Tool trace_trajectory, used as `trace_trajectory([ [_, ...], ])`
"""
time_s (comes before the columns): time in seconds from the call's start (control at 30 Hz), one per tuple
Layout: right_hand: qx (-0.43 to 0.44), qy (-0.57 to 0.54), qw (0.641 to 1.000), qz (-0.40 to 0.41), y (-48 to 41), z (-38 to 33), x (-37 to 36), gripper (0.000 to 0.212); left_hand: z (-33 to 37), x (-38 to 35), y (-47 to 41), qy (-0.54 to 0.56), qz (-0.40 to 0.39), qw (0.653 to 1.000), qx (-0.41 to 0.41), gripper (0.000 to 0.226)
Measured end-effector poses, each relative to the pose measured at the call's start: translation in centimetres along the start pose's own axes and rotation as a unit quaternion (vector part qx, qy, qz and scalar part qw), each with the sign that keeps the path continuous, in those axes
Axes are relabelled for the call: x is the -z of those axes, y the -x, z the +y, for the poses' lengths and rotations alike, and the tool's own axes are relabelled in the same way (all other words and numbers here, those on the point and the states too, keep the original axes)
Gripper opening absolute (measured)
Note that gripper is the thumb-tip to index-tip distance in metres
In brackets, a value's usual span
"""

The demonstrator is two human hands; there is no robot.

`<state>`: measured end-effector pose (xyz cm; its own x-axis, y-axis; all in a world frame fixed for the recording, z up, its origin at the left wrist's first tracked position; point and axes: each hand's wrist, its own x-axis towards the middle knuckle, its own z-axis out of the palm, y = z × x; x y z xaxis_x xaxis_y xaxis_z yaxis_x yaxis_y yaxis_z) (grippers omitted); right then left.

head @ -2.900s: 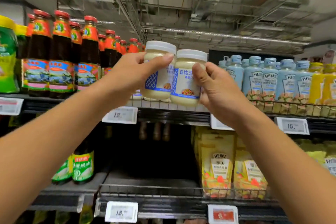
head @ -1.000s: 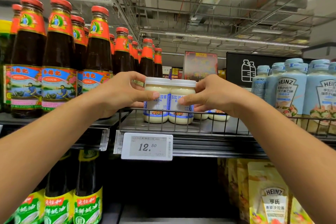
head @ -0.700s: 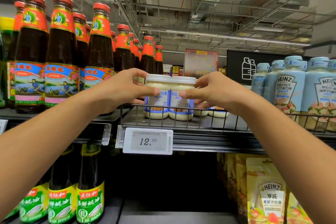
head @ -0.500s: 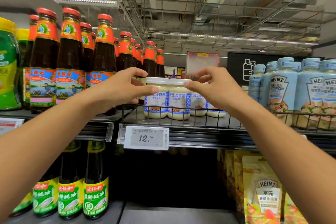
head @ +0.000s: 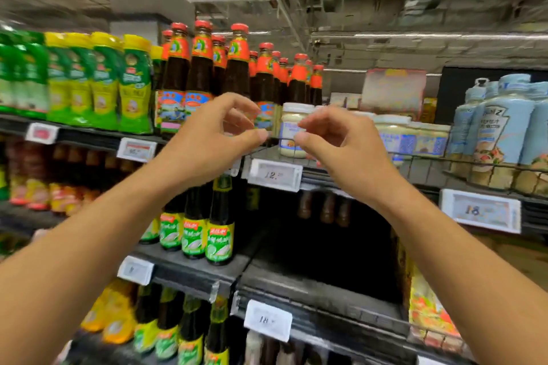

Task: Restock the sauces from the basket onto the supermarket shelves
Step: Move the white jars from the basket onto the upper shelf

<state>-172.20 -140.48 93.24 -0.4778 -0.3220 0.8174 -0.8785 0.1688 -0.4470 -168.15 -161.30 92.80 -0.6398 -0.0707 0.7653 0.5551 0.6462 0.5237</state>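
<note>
A white-lidded mayonnaise jar [head: 292,127] with a blue label stands on the wire-fronted shelf [head: 430,161], above the 12.50 price tag [head: 274,175]. A second jar beside it is mostly hidden behind my right hand [head: 341,145]. My left hand [head: 213,139] hovers just left of the jar, apart from it. Both hands hold nothing, with fingers loosely curved and thumbs pointing toward each other. More jars of the same kind [head: 415,136] stand further right on the shelf. The basket is out of view.
Tall dark sauce bottles with red caps [head: 201,68] crowd the shelf to the left of the jars, with green and yellow pouches [head: 98,83] beyond them. Pale blue Heinz bottles [head: 504,127] stand at the right. Green-labelled bottles [head: 204,237] fill the lower shelf.
Both hands have let go of the two jars and drawn back from the shelf. The jars stay standing there. The view has pulled back and swung left.
</note>
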Motion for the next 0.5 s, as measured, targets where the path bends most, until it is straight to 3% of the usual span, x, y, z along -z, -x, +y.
trace_trajectory([
  [0.23, -0.021, -0.131, 0.987, -0.094, 3.7, -1.2, -7.3, 0.016, -1.1, 4.0, 8.9, 0.008, 0.019, 0.995, 0.093, 0.024],
  [0.5, -0.044, -0.216, 0.955, -0.198, 7.9, -2.6, -20.7, 0.007, -6.3, 11.2, 18.6, -0.022, 0.060, 0.976, 0.209, 0.018],
])
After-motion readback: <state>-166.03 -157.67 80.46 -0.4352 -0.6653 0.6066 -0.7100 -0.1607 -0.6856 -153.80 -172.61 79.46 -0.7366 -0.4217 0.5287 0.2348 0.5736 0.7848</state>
